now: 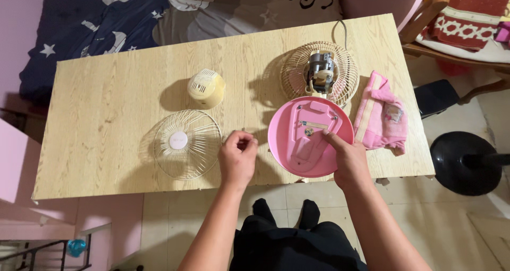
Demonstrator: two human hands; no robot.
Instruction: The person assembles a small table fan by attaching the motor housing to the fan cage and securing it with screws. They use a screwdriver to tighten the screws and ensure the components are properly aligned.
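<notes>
A small fan lies taken apart on a light wooden table [106, 96]. Its round pink base [297, 127] faces up near the front edge, and my right hand [348, 162] rests on it, fingers pressing its lower right. Behind the base lies the cream rear grille [295, 74] with the bare motor [321, 69]. My left hand [238, 157] hovers at the table's front with fingertips pinched together; whether something small is between them is too small to tell. The white front grille [187, 143] lies flat just left of that hand. A cream motor cover [206, 88] stands behind it.
A folded pink cloth [381, 117] lies at the table's right end. A bed with a dark star-patterned blanket [106, 16] runs behind the table. A wooden chair [451, 21] and a black round stand base [467, 162] are on the right. My legs are under the front edge.
</notes>
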